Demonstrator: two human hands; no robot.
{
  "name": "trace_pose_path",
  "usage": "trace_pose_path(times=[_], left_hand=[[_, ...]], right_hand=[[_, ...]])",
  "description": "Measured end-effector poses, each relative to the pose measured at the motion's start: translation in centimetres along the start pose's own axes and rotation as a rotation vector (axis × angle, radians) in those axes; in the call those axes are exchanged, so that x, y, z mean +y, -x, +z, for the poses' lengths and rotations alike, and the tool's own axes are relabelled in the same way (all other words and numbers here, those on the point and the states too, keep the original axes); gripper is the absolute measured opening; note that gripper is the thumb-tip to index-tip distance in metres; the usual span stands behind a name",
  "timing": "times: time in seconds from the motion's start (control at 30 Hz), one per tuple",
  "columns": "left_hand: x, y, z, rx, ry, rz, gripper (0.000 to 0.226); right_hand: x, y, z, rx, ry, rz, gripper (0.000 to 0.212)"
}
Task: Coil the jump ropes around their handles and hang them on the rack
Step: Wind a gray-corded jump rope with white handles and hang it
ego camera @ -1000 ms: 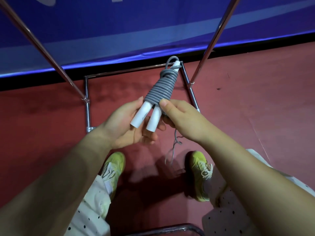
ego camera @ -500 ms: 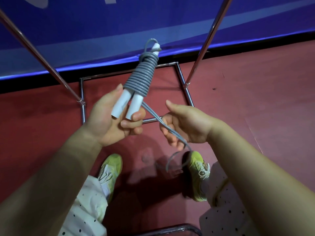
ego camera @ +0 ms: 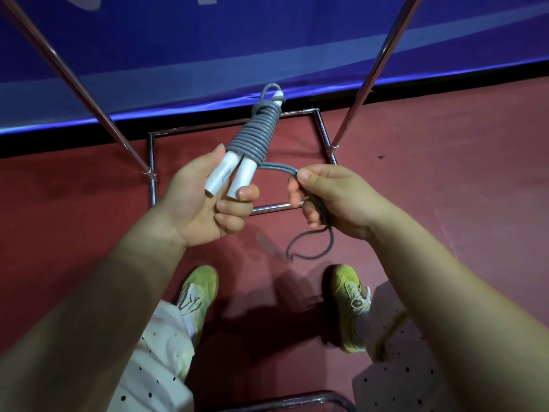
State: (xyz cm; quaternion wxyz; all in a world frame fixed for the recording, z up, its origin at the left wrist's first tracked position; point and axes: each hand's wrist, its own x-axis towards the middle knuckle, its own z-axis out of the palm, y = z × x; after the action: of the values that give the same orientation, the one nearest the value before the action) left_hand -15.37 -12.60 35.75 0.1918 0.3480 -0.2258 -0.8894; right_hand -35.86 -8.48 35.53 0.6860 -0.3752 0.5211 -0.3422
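Note:
My left hand (ego camera: 205,203) grips the two white handles (ego camera: 231,176) of a grey jump rope side by side, pointing up and away. Grey rope is coiled tightly around the handles' upper part (ego camera: 258,132), with a small loop at the top. A doubled strand leaves the coil's lower end and runs right into my right hand (ego camera: 332,197), which pinches it between thumb and fingers. The loose rope tail (ego camera: 312,245) hangs below that hand in a curl. The chrome rack's two slanted poles (ego camera: 374,66) rise on either side, and its floor frame (ego camera: 323,132) lies behind my hands.
The floor is red, with a blue padded wall and a black strip behind the rack. My two yellow-green shoes (ego camera: 196,295) stand below my hands. A curved dark metal bar (ego camera: 297,399) shows at the bottom edge.
My right hand came off the coil, swung down and right with the strand, then rose level with the handles, pulling it sideways. My left hand shifted left and up, then settled.

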Motion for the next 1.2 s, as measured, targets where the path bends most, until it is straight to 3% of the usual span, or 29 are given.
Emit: trace_pose_path(times=[0.2, 0.53, 0.63, 0.73, 0.87, 0.93, 1.07, 1.2], left_hand=[[-0.5, -0.5, 0.4, 0.236, -0.154, -0.007, 0.038], [-2.0, -1.7, 1.7, 0.497, -0.747, 0.196, 0.042], [-1.4, -1.3, 1.4, 0.402, -0.485, 0.171, 0.040], [-0.6, -0.7, 0.9, 0.233, -0.181, 0.062, 0.044], [-0.2, -0.4, 0.6, 0.176, -0.056, 0.024, 0.054], [-0.3, -0.6, 0.9, 0.216, -0.077, 0.045, 0.051], [-1.4, -1.4, 1.4, 0.429, -0.418, 0.235, 0.042], [-2.3, -1.7, 1.7, 0.516, -0.806, 0.311, 0.035]], right_hand=[[-0.8, 1.2, 1.3, -0.083, 0.449, -0.005, 0.033], [-0.9, 1.7, 0.8, 0.099, 0.692, -0.101, 0.036], [-1.1, 1.6, -0.1, 0.186, 0.700, -0.054, 0.032], [-1.4, 1.9, 0.3, 0.103, 0.747, -0.076, 0.025], [-1.3, 1.8, 0.9, 0.105, 0.952, -0.180, 0.025], [-1.6, 1.9, 0.6, 0.120, 0.900, -0.196, 0.020], [-1.6, 1.9, 0.7, 0.186, 0.746, -0.206, 0.023], [-1.0, 1.5, 1.0, 0.202, 0.692, -0.196, 0.026]])
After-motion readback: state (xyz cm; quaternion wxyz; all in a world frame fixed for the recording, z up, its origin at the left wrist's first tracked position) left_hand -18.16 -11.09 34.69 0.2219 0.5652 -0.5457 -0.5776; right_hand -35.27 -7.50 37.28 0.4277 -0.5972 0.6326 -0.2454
